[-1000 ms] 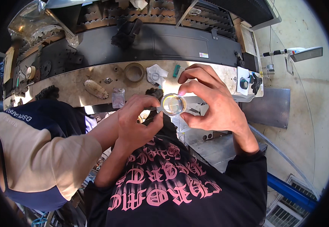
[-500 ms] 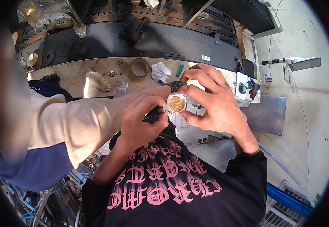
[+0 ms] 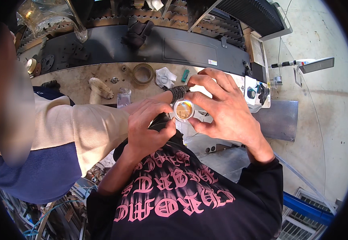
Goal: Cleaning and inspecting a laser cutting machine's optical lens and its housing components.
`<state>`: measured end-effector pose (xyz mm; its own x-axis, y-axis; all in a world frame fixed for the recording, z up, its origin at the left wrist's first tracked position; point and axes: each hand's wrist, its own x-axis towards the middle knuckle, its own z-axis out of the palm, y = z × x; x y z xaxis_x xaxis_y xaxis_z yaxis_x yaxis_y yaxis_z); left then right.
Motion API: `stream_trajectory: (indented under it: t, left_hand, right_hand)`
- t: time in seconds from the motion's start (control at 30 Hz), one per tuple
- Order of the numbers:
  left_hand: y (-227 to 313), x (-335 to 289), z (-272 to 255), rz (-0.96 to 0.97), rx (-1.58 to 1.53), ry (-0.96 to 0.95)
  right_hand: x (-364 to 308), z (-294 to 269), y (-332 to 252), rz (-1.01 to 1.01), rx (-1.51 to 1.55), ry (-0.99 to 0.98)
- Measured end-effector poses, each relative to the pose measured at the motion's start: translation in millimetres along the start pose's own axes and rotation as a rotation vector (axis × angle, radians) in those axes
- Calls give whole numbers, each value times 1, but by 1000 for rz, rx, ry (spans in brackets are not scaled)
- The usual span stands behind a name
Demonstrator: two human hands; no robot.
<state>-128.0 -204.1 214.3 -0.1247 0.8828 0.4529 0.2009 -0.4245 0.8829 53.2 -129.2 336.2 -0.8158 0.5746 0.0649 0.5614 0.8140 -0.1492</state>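
Got the little round lens [image 3: 183,109] pinched in both hands, right hand [image 3: 226,108] gripping its rim, left hand [image 3: 148,126] fingertips closed on its 9 o'clock edge, above the counter [image 3: 78,80], nowhere near set down yet.

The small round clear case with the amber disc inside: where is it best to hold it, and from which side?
By its rim, from the sides. The round clear case faces up; right hand and left hand already pinch its edge, keeping fingertips off the flat window.
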Motion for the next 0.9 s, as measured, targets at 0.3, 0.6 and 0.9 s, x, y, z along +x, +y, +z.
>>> stream_trajectory:
  t: [0.3, 0.6, 0.9]
  left_hand:
    - [-1, -3, -4, 22, -2, 28]
    - [7, -3, -14, 139, -127, 82]
    - [16, 4, -18, 206, -195, 52]
  right_hand:
    - [-2, -7, 3, 27, 121, -6]
    - [-29, -6, 28, 182, 453, 123]
    - [-68, 102, 31, 314, 574, -259]
